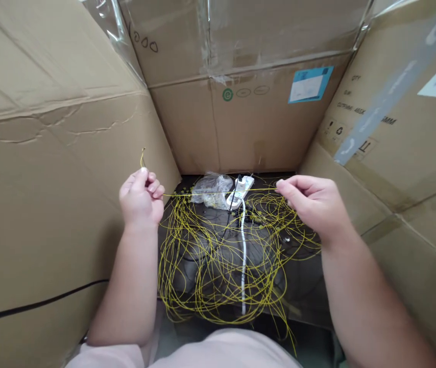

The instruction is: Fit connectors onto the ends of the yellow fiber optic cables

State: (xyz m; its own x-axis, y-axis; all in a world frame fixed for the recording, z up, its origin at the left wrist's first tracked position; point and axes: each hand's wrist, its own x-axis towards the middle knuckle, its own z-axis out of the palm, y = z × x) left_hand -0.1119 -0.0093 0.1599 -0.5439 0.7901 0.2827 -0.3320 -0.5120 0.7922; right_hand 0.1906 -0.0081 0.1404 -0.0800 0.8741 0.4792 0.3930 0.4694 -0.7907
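A length of thin yellow wire [218, 192] runs nearly level between my two hands. My left hand [140, 197] is closed around it, and a short end of the wire pokes up above the thumb. On the other side, my right hand [310, 202] pinches the wire between thumb and fingertips. Below, a large loose tangle of the same yellow wire [218, 301] spreads in loops over the dark surface. Some strands hang down toward my lap.
A white power strip [241, 191] with a white cord [244, 255] lies behind the tangle, beside a clear plastic bag [211, 190]. Cardboard boxes stand at the left [68, 168], back [256, 128] and right [371, 194]. A black cable [42, 302] crosses at left.
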